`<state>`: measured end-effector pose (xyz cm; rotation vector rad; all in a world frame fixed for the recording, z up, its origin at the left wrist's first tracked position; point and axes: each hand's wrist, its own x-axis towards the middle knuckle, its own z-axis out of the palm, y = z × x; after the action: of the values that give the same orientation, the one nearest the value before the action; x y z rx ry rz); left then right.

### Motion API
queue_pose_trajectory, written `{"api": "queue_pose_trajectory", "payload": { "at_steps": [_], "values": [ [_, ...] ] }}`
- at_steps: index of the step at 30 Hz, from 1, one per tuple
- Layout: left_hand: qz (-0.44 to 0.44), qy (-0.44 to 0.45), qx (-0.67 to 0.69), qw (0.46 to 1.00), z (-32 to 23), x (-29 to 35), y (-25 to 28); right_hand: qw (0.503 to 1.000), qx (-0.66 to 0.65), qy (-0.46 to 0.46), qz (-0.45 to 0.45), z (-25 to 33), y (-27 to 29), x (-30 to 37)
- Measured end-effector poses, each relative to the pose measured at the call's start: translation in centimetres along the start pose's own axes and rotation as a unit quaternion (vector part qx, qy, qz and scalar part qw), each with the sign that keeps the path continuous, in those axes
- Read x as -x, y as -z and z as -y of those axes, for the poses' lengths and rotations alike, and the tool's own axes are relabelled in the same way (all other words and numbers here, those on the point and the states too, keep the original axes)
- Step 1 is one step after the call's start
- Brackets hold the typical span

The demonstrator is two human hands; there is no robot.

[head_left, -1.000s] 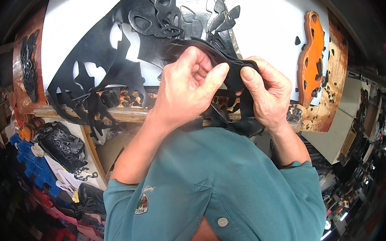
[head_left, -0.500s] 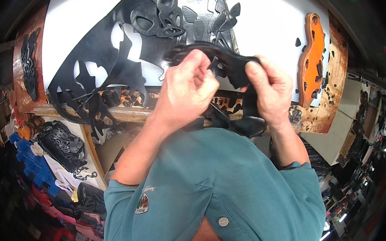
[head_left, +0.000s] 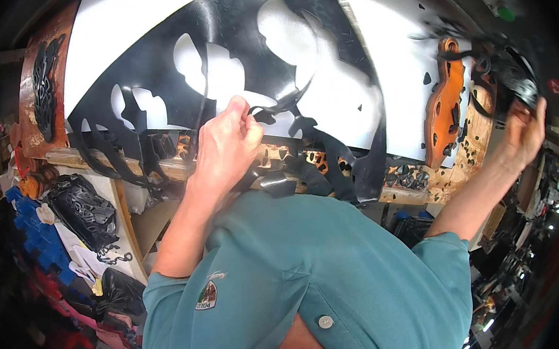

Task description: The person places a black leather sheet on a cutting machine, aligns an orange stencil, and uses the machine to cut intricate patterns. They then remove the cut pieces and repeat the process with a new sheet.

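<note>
Black sheet (head_left: pixel 267 75) at the left hand (head_left: pixel 227 134), right hand (head_left: pixel 524 131) out past the bench (head_left: pixel 58 156)

The fan-shaped sheet, full of cut-outs, spreads over a white board (head_left: pixel 399 66), its near strips drooping over the bench's front edge. Its curved outline runs aslant from near the front left corner to the far edge. The left hand is plainly the nearer — above the sheet's front half, fingers curled in, a narrow strip of the sheet running into the pinch. The right hand is beyond the bench's right edge, fingers partly straightened at black pieces (head_left: pixel 498 64); these are blurred, so I cannot tell whether it grips them. Nearer that hand, an orange block (head_left: pixel 451 99) lies lengthwise along the right edge — front to back.
</note>
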<state>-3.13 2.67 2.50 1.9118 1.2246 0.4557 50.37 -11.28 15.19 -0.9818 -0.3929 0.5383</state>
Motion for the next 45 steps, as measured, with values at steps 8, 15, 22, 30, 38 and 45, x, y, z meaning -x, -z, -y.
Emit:
{"api": "queue_pose_trajectory", "payload": {
  "at_steps": [8, 15, 22, 30, 38, 45],
  "values": [
    [-0.016, -0.055, -0.051, 0.997, -1.9, 0.0, 2.2, 0.964, 0.183, 0.183, 0.059, 3.2, -1.4, 1.1],
    [0.082, 0.050, 0.444, 0.891, -9.1, 0.0, 4.8, 0.902, 0.325, 0.259, 0.115, -5.5, -17.2, 10.1],
    [0.071, 0.125, 0.484, 0.863, -6.3, -0.4, 9.8, 0.604, 0.332, 0.459, 0.560, -15.6, -29.7, 20.7],
    [-0.008, 0.066, 0.505, 0.860, -1.1, -1.2, 19.5, 0.733, 0.295, 0.342, 0.509, -19.2, -29.0, 20.3],
    [-0.129, -0.055, 0.392, 0.909, 1.6, -7.1, 37.8, 0.677, 0.519, 0.303, 0.425, -27.7, -24.7, 19.5],
    [-0.210, 0.170, 0.382, 0.884, 19.3, -7.4, 42.5, 0.662, 0.536, 0.272, 0.448, -29.7, -24.7, 20.4]
  ]
}}
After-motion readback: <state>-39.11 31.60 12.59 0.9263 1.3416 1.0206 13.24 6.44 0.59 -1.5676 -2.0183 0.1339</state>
